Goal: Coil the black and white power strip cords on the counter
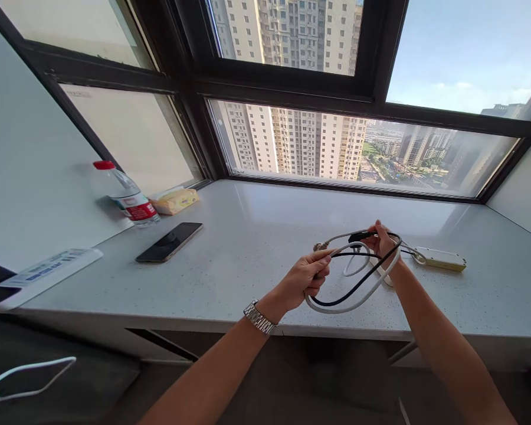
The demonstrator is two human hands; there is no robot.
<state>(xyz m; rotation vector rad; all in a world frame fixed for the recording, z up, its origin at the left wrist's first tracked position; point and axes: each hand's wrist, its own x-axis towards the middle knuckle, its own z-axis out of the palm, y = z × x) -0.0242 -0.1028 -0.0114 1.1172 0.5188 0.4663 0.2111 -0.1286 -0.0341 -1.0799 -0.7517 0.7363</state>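
Observation:
My left hand [304, 276], with a metal watch [259, 317] on the wrist, is closed round looped cables above the countertop. A black cable [354, 290] and a light grey cable [356, 307] form a loose loop between both hands. My right hand [384, 243] is closed on the far side of this loop, with a black connector [360, 236] at its fingers. A plug [321, 247] shows just beyond my left fingers. A white power strip [440, 258] lies right of my right hand. Part of a pale object under my right wrist is hidden.
On the speckled white countertop [230, 271], a dark phone [170, 242] lies left. A clear bottle [128, 195] with a red cap and a yellow tissue pack [176, 200] stand by the left wall. A printed white box [48, 274] sits at far left. Windows border the back.

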